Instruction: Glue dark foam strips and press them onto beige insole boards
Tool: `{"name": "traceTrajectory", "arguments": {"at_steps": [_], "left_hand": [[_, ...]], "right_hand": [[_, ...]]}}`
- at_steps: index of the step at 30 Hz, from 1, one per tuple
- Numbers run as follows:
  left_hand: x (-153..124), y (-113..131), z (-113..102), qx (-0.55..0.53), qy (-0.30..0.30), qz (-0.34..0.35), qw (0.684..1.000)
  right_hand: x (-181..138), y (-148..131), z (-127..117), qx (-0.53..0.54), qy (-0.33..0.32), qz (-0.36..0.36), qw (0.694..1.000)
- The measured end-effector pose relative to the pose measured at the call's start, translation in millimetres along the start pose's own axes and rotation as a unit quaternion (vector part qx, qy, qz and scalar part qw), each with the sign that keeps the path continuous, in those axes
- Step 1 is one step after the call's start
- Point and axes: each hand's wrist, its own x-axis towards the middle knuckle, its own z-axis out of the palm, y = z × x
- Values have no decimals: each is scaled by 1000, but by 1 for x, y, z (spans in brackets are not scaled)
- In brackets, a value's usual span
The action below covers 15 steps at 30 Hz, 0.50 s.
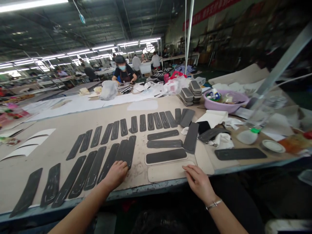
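My left hand (116,175) is closed at the lower end of a dark grey rounded strip (132,148), its fingertips partly hidden. That strip is the rightmost of a near row of similar strips with glossy streaks, and another dark strip (121,150) lies close beside it. My right hand (200,182), with a metal bracelet at the wrist, has its fingers stretched out over the right end of a beige rounded panel (165,172). Just above that panel, a dark strip lies on a slightly larger pale-edged piece (166,156).
Farther back stands a second row of dark strips (142,123). Stacked pieces (190,92) and a purple basin (225,103) are at the back right. A plastic bottle with a green cap (247,136) lies right, near a round lid (273,146). A co-worker (123,72) sits across.
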Motion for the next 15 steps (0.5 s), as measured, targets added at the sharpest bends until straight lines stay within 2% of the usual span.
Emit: {"name": "traceTrajectory", "arguments": {"at_steps": [3,6,9,11,13,15], "left_hand": [[4,-5,-6,5,14,5,1000],[10,-12,-21,-20,82,-40,996],[16,-12,-51,-81,201,-96,972],[15,-8,-76,-131,260,-115,950],[9,0,-98,-197,283,-109,933],[0,9,-111,-278,284,-94,913]], "right_hand": [[-2,-5,0,44,1,8,999],[-3,-10,-1,93,2,19,996],[-2,-15,-2,144,10,44,988],[0,-18,-1,179,21,73,981],[2,-19,3,219,32,119,968],[5,-20,8,283,37,188,940]]}}
